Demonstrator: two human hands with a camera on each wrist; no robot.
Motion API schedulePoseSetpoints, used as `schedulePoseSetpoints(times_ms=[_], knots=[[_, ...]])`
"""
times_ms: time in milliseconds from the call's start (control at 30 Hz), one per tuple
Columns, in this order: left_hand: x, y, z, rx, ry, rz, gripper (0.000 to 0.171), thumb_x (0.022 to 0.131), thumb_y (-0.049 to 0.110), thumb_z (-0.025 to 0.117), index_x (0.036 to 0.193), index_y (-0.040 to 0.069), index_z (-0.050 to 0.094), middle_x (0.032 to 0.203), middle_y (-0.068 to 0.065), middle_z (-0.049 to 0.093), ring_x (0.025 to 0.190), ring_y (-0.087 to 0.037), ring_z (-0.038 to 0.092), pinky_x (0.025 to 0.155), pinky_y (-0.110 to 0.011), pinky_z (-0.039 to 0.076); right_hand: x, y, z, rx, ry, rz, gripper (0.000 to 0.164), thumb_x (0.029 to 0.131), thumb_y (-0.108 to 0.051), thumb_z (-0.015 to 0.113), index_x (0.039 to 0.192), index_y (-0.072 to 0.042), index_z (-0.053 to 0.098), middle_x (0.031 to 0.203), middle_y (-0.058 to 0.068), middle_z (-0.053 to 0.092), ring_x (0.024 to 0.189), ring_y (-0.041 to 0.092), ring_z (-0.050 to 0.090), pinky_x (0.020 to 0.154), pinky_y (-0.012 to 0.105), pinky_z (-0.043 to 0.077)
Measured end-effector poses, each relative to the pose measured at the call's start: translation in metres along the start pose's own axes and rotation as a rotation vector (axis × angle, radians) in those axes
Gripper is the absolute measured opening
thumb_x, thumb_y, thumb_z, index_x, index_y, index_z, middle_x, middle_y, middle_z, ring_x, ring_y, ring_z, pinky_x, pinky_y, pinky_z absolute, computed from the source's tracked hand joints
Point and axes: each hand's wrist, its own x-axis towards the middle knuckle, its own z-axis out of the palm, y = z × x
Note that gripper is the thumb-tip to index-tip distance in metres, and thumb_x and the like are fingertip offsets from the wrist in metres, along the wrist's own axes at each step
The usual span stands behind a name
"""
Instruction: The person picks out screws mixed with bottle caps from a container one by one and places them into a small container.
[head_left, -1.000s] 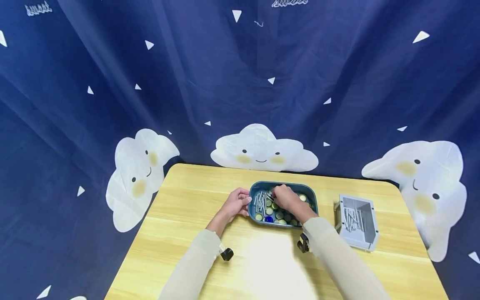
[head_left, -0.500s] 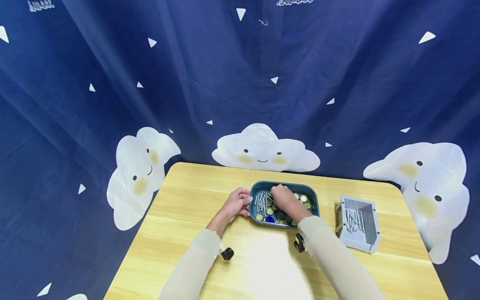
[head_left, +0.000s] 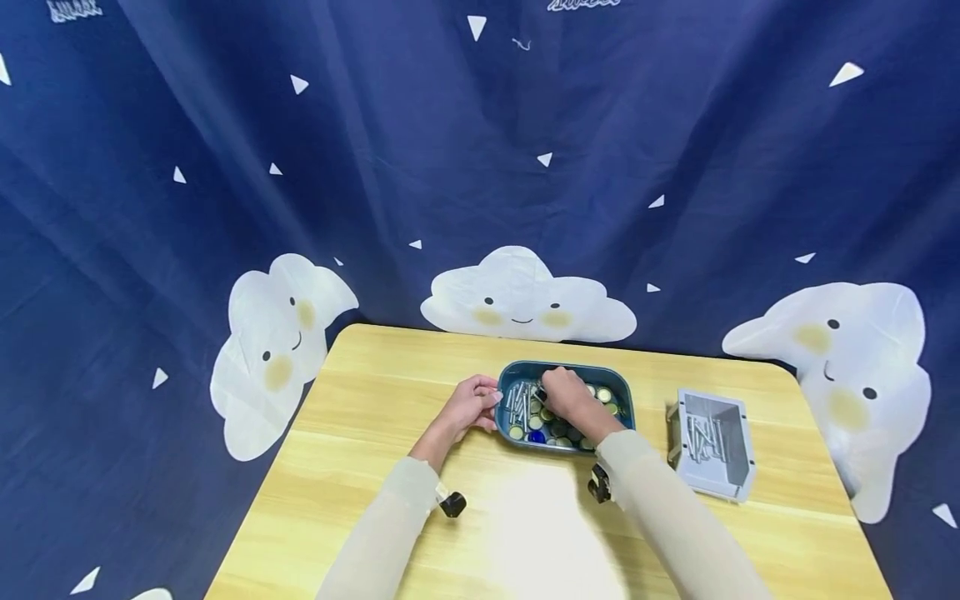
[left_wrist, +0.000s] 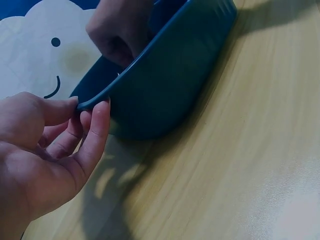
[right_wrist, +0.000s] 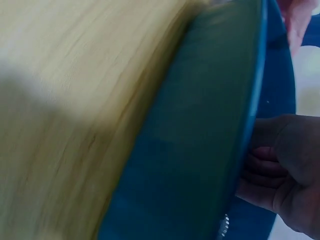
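A dark blue oval-cornered box (head_left: 617,377) holds silver screws (head_left: 517,408) at its left end and bottle caps (head_left: 603,394), several yellowish, some dark, one blue. With thumb and fingers, my left hand (head_left: 467,405) pinches the box's left rim; the left wrist view shows the thumb over the edge and fingers against the outer wall (left_wrist: 155,90). My right hand (head_left: 572,396) reaches down into the box's middle with fingers curled, beside the screws. Its fingertips are hidden behind the wall in the right wrist view, so I cannot tell what they hold.
To the right stands a grey plastic bin (head_left: 711,485) with several silver screws (head_left: 705,440) inside. The wooden table (head_left: 390,367) ends at a dark blue curtain (head_left: 480,183) with white clouds. Black wrist cameras hang beneath both sleeves.
My right hand has shifted slightly left inside the box, uncovering more caps at the right end. A dark piece now shows by its fingertips. My left hand keeps its pinch on the rim.
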Motion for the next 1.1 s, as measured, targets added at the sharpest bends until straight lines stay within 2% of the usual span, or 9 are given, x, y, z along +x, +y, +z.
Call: schedulePoseSetpoints(times_ms=[200,367,467,533,633,767,933,1100], knots=[[-0.003,0.003,-0.004,-0.007,-0.005,-0.006,0.042,0.099,0.004,0.065,0.138,-0.001,0.054,0.106,-0.012,0.062,0.067,-0.016,0.062,0.050,-0.028,0.062,-0.013,0.001,-0.019,0.035,0.062,0.006,0.049,0.091,-0.001,0.068,0.060,-0.018,0.035,0.056,-0.003,0.025,0.054,0.015,0.030,0.053,0.029,0.033],[-0.003,0.002,-0.007,-0.019,-0.026,-0.007,0.045,0.096,-0.001,0.064,0.140,-0.001,0.053,0.102,-0.005,0.058,0.070,-0.017,0.063,0.051,-0.028,0.062,-0.028,0.004,-0.036,0.078,0.096,0.011,0.049,0.088,0.002,0.064,0.059,-0.019,0.030,0.058,-0.005,0.019,0.054,0.014,0.022,0.050,0.027,0.026],[-0.003,0.000,-0.008,-0.032,-0.025,-0.004,0.046,0.096,-0.003,0.064,0.140,-0.001,0.053,0.102,-0.005,0.057,0.071,-0.018,0.063,0.051,-0.028,0.062,-0.036,0.008,-0.045,0.125,0.113,0.017,0.050,0.089,0.000,0.066,0.061,-0.019,0.029,0.059,-0.006,0.016,0.055,0.013,0.016,0.051,0.026,0.021],[-0.004,0.000,-0.008,-0.035,-0.020,-0.003,0.046,0.096,-0.003,0.065,0.140,-0.001,0.053,0.103,-0.005,0.057,0.071,-0.019,0.063,0.051,-0.028,0.062,-0.042,0.013,-0.050,0.145,0.138,0.010,0.047,0.089,-0.003,0.069,0.062,-0.018,0.034,0.059,-0.006,0.020,0.054,0.012,0.019,0.051,0.025,0.023],[-0.005,0.000,-0.006,-0.032,-0.027,0.004,0.048,0.096,-0.003,0.065,0.142,-0.002,0.051,0.104,-0.005,0.056,0.071,-0.018,0.063,0.052,-0.027,0.062,-0.054,0.023,-0.056,0.158,0.171,0.023,0.034,0.089,-0.007,0.074,0.066,-0.013,0.049,0.060,-0.004,0.038,0.054,0.011,0.035,0.051,0.024,0.034],[-0.004,-0.002,-0.005,-0.033,-0.041,0.016,0.049,0.096,-0.003,0.065,0.143,-0.003,0.051,0.106,-0.005,0.056,0.072,-0.017,0.063,0.053,-0.027,0.062,-0.077,0.043,-0.067,0.169,0.210,0.064,0.012,0.087,-0.007,0.075,0.081,-0.005,0.065,0.074,0.005,0.063,0.065,0.016,0.055,0.058,0.030,0.050],[-0.002,-0.006,-0.006,-0.042,-0.037,0.047,0.047,0.096,-0.003,0.064,0.141,-0.004,0.052,0.109,-0.007,0.057,0.069,-0.016,0.063,0.053,-0.027,0.063,-0.107,0.070,-0.078,0.194,0.285,0.110,0.004,0.084,-0.005,0.070,0.085,-0.002,0.068,0.079,0.009,0.069,0.070,0.022,0.060,0.064,0.038,0.055],[-0.001,-0.004,-0.005,-0.025,-0.050,0.045,0.048,0.097,-0.003,0.064,0.143,-0.003,0.051,0.118,-0.015,0.058,0.070,-0.016,0.064,0.055,-0.029,0.064,-0.136,0.099,-0.082,0.224,0.304,0.198,0.008,0.084,-0.007,0.067,0.088,0.000,0.069,0.079,0.010,0.072,0.069,0.021,0.062,0.062,0.036,0.054]])
